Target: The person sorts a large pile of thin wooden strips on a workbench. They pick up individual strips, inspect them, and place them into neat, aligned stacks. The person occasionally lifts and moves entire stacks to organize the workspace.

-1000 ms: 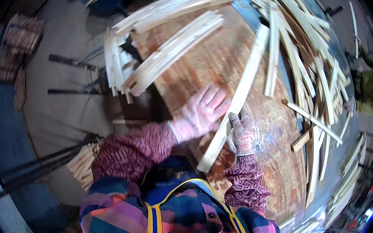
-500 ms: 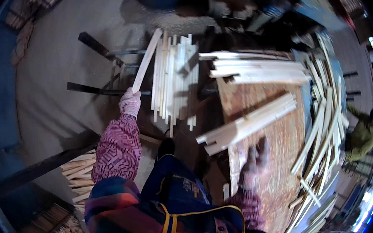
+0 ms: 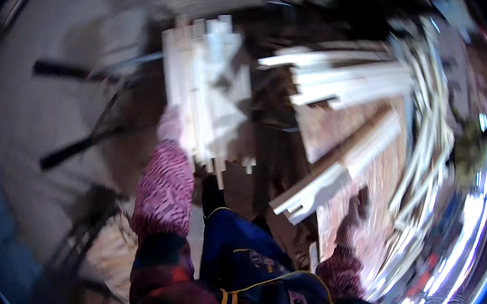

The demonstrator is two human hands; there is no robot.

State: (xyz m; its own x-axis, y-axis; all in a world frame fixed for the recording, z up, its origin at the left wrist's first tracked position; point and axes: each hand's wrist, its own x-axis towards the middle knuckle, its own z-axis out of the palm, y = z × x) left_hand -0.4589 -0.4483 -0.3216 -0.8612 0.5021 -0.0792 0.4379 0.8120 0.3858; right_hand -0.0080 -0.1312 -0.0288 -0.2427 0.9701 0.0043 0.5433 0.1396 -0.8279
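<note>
My left hand (image 3: 170,124), in a pale pink glove, is closed on the near part of a long, flat wooden slat (image 3: 171,64). That slat lies along the left edge of a row of pale slats (image 3: 207,90), set side by side on a dark stand. Motion blur softens its fingers. My right hand (image 3: 353,221), also gloved, is open with nothing in it, fingers apart, over a worn wooden board (image 3: 324,131). Just beyond it, a slanted bundle of slats (image 3: 343,168) rests on the board and overhangs its left edge.
Another stack of slats (image 3: 349,81) lies across the board's far end. Loose thin strips (image 3: 425,127) pile up along its right side. Dark metal legs (image 3: 77,147) stick out left of the stand. More wood (image 3: 112,255) sits at the lower left.
My left hand has brought its slat from a slant left of the row to lie against the row's left edge. The view has shifted, and my right hand remains over the board.
</note>
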